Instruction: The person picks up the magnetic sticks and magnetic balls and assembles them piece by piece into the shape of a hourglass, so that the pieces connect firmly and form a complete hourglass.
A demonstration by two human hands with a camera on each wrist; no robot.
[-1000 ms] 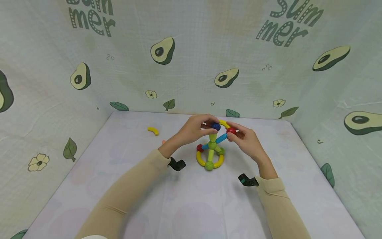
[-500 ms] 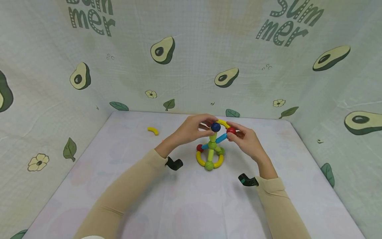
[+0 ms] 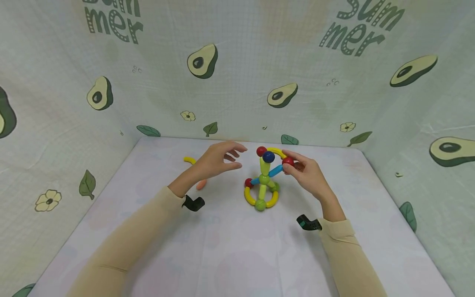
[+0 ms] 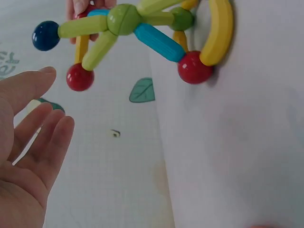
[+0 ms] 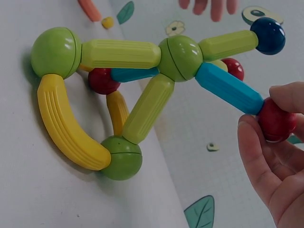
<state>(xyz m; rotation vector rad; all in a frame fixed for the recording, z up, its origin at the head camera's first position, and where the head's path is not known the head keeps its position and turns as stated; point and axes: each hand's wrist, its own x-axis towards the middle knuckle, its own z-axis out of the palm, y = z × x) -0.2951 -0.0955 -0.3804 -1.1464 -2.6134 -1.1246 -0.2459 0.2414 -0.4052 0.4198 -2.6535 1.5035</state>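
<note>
A magnetic stick-and-ball structure (image 3: 264, 180) stands on the table, with green, blue and yellow rods joined by balls. Curved yellow rods (image 5: 66, 128) form its base ring around green balls. At its top sit a dark blue ball (image 3: 269, 156) and a red ball (image 3: 261, 151). My right hand (image 3: 306, 175) pinches another red ball (image 5: 276, 119) at the end of a blue rod (image 5: 230, 88). A curved yellow rod (image 3: 276, 152) reaches toward that ball. My left hand (image 3: 217, 159) is apart from the structure on its left, fingers loosely bent, holding nothing.
On the table (image 3: 230, 247), a loose curved yellow rod (image 3: 189, 160) and an orange rod (image 3: 201, 184) lie beside the left forearm, partly covered by it. A patterned cloth wall (image 3: 237, 82) rises behind and at both sides.
My left hand has let go at the top of the structure and moved left, uncovering the upper red ball. The right hand keeps its pinch on its red ball.
</note>
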